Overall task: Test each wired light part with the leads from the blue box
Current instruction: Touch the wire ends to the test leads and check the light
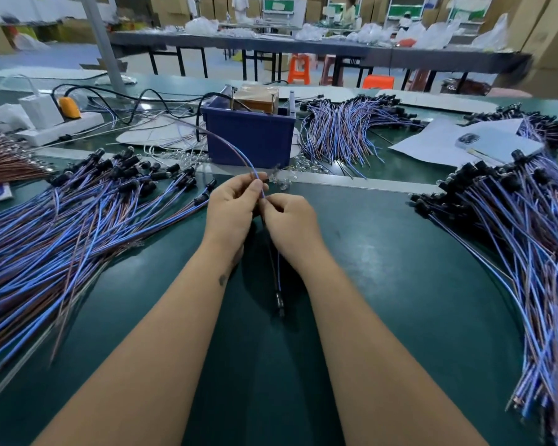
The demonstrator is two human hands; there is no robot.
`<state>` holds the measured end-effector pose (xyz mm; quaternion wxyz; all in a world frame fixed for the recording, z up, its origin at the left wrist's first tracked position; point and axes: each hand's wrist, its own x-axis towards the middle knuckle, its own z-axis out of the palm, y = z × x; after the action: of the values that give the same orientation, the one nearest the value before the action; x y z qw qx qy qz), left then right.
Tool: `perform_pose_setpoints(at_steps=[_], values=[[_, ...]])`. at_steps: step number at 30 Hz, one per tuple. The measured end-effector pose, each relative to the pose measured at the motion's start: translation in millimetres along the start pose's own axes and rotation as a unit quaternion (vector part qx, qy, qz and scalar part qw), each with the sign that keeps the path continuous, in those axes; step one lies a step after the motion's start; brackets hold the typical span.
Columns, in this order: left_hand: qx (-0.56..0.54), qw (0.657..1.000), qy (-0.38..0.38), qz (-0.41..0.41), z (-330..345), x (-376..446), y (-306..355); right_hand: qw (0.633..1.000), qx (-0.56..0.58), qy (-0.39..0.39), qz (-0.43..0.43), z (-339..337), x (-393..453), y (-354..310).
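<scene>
Hands meet at centre of the green desk (384, 252), just short of the blue box (250, 136) at 12 o'clock. Left hand (231, 210) pinches the leads (236, 152), a blue and brown pair arcing up and back toward the box; fingers curled round them near their free end. Right hand (290, 220) grips the wires of one wired light part (278, 284), whose black holder hangs down toward 6 o'clock, between the forearms. Whether bare ends are touching cannot be told: the contact point is hidden between the fingertips. Judgement: step in hand is bringing part wires onto the leads. To do it well, keep the two conductors of each pair apart so they do not short, press like onto like firmly, and turn the holder upward so the bulb can be read; at present it points away from view. Keep fingers on insulation, off bare metal. Large pile of parts (78, 226) lies at 9 o'clock, another pile (512, 226) at 3 o'clock; which is tested cannot be told, so sort deliberately. Power strip (58, 127) sits at 10 o'clock.
</scene>
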<state>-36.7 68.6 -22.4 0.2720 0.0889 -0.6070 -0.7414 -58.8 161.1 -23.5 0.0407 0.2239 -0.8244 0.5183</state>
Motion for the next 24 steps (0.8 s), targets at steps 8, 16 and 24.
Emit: perform_pose_setpoints(at_steps=[8, 16, 24], values=[[0.075, 0.993, -0.079, -0.046, -5, -1, 4, 0.974, 0.189, 0.082, 0.090, -7, 0, -2], [0.086, 0.989, -0.114, -0.040, -9, -6, 9, 0.976, 0.176, 0.087, 0.094, -4, -1, -2], [0.084, 0.986, -0.141, -0.016, -10, -6, 10, 0.975, 0.188, 0.077, 0.094, -7, -1, -3]])
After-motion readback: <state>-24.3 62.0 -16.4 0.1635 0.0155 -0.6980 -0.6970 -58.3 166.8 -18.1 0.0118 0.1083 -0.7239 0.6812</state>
